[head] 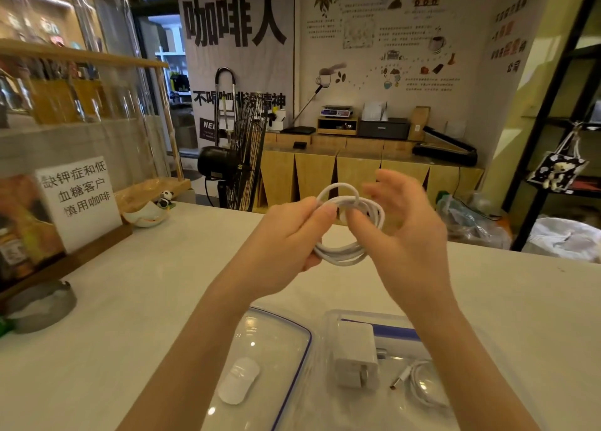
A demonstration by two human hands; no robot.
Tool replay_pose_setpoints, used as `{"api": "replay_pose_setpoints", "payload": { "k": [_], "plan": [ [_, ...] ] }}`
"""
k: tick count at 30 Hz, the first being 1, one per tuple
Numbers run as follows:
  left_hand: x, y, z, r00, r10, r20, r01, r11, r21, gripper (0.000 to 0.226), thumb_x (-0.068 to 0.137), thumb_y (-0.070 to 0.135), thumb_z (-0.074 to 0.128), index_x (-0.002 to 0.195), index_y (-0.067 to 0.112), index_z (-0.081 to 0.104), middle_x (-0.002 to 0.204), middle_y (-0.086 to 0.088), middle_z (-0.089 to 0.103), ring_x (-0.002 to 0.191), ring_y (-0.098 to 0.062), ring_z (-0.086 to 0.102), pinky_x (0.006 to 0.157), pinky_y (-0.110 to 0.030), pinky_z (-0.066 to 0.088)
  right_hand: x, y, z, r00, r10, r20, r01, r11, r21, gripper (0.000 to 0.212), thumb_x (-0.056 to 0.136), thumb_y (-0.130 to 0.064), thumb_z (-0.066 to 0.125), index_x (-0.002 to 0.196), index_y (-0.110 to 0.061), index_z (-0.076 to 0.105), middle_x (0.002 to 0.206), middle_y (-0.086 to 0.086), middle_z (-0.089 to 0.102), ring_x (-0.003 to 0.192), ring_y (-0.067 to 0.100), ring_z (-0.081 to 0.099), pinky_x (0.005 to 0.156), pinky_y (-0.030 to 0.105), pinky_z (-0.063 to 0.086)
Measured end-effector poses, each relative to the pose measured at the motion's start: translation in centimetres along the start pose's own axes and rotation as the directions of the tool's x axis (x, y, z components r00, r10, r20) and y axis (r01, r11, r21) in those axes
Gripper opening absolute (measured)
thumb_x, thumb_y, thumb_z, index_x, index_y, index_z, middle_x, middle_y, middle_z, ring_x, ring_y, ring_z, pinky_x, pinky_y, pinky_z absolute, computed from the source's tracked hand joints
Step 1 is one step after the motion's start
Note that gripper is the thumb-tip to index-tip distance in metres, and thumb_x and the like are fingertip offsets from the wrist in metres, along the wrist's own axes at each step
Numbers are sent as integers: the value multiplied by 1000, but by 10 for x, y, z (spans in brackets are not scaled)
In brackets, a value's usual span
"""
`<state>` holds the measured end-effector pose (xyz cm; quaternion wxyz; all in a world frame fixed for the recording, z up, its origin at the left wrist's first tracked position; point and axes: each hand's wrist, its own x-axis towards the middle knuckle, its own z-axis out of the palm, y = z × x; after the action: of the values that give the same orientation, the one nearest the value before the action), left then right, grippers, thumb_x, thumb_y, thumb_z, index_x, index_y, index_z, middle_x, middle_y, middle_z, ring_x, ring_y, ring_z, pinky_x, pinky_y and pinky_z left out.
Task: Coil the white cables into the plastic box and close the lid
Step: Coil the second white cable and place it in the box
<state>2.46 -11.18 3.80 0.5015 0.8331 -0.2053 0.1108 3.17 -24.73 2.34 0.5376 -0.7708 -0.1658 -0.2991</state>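
Note:
A white cable (349, 232), wound into several loops, hangs in the air above the table. My left hand (292, 235) pinches the left side of the coil. My right hand (406, 232) sits at the coil's right side, fingers spread and curved around a strand. Below my arms stands the clear plastic box (331, 326), open. Inside it lie a white charger block (356, 354) and a second white cable (419, 382) with a metal plug. The clear lid (292, 329) with a blue rim lies to the box's left, with a white clip (239, 382) on it.
A wooden sign stand (78, 202) with a paper notice sits at the table's left, a grey ashtray (42, 307) in front of it. A small white dish (146, 217) stands at the far edge. Beyond are a black fan (234, 163) and wooden counters.

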Motion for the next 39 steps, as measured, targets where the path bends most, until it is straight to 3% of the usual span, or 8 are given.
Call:
{"api": "replay_pose_setpoints", "payload": {
  "k": [3,7,13,18,23,27,30,39],
  "plan": [
    [-3,3,-4,998,-33,60,40,993,-112,31,94,26,37,66,18,48,38,8,45,33,-2,39,35,-11,33,3,0,-7,953,30,303,-90,979,185,20,89,-11,51,101,-19,65,76,-12,67,73,3,62,67,14,51],
    [-2,4,-4,990,-125,69,136,975,-175,32,93,28,38,68,12,47,38,7,41,32,-3,35,33,-12,31,2,3,-3,942,69,330,-135,974,182,16,90,-15,45,88,-15,61,62,-4,52,55,4,47,52,14,43],
    [-2,5,-9,978,-184,102,208,921,-329,34,93,29,38,63,13,47,42,6,38,32,-5,32,31,-13,25,1,-3,-4,934,152,324,-258,914,314,36,68,-54,42,73,-24,62,42,-8,41,39,5,35,38,15,33],
    [-1,2,-10,962,-225,154,267,888,-375,37,93,30,38,61,13,47,39,7,38,30,-4,32,30,-12,26,1,-3,-14,888,227,399,-357,888,289,39,71,-52,46,46,-23,53,34,-7,35,31,4,28,34,13,28],
    [-5,-5,-4,956,-170,237,199,974,-104,34,92,33,39,66,14,50,41,5,48,33,-7,39,35,-14,34,-9,8,-42,789,281,547,-417,898,141,39,66,-55,51,41,-26,57,38,-8,36,35,8,27,36,15,28],
    [-20,-13,16,867,-204,455,130,973,188,27,92,37,41,75,21,54,59,4,63,48,-6,54,44,-12,39,-28,34,-72,581,356,732,-379,914,-143,47,66,-57,53,73,-12,67,55,-5,55,50,6,48,50,18,41],
    [-34,-19,44,821,-240,518,44,931,361,36,92,38,41,77,11,58,62,4,53,54,-7,48,52,-18,36,-42,46,-85,458,456,763,-356,881,-313,50,68,-57,53,90,-15,71,75,-1,67,68,5,57,67,21,47],
    [-48,-25,87,884,-306,353,90,853,515,22,84,31,60,93,11,64,76,1,62,70,-13,59,67,-30,52,-61,60,-92,374,640,672,-497,749,-438,28,75,-32,69,98,-17,63,87,7,75,77,19,72,72,32,60]
  ]
}}
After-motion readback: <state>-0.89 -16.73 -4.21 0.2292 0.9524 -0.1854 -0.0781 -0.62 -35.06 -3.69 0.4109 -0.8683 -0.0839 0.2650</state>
